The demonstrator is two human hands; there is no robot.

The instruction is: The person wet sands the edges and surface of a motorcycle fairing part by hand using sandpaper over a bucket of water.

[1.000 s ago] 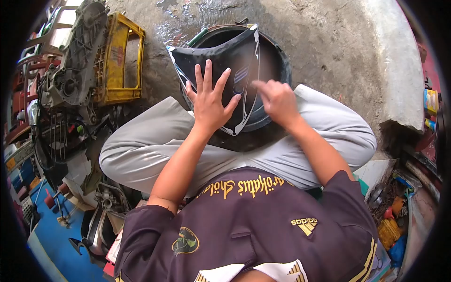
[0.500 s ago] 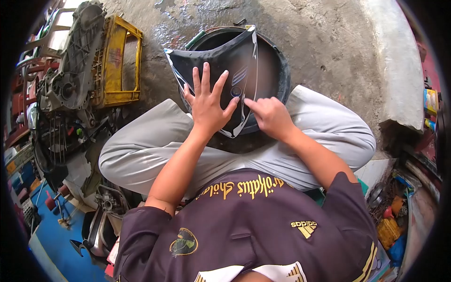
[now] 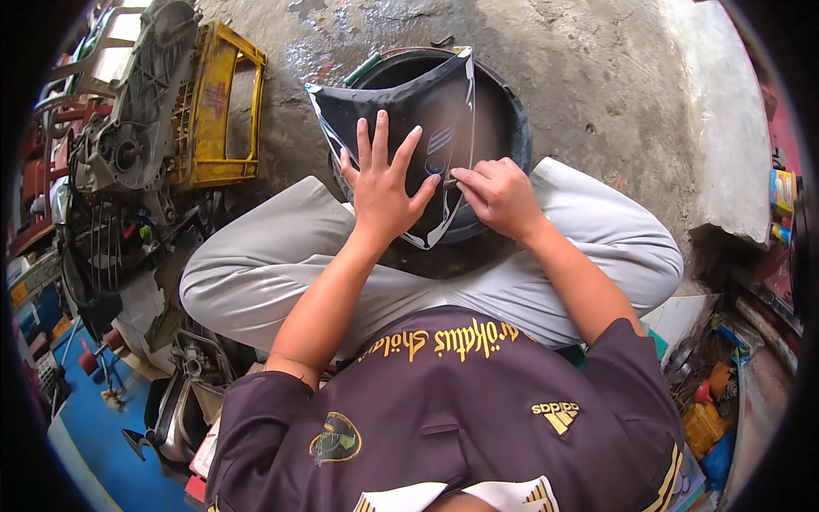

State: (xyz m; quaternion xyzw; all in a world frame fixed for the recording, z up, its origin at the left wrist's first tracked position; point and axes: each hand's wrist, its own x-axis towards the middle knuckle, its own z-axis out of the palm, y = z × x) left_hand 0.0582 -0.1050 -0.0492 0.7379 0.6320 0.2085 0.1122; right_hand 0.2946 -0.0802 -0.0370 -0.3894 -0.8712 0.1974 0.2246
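Far left: a grey metal casing (image 3: pixel 149 102) overlaps a yellow crate (image 3: pixel 201 119), hiding part of its left side; further pieces there are cut off by the dark round border and hard to make out. Left hand (image 3: pixel 382 192): grip wide, fingers spread flat on the black panel (image 3: pixel 426 102), covering much of its left half. Panel lies over the tub (image 3: pixel 522 136), its upper left corner at the far left rim, upper right corner near the far rim, lower point toward the near rim; contact with the rim is hidden. Surface dark and glossy, pale reflections along the edges, upper edge curved inward; striped mark and round emblem right of centre, lettering unreadable. Right hand (image 3: pixel 503 196): grip narrow, fingers curled at the panel's right edge. A small dark piece (image 3: pixel 450 182) shows by the fingertips; whether it is pinched, cannot tell. Far right: concrete ledge (image 3: pixel 725 111), clutter beyond it partly cut off
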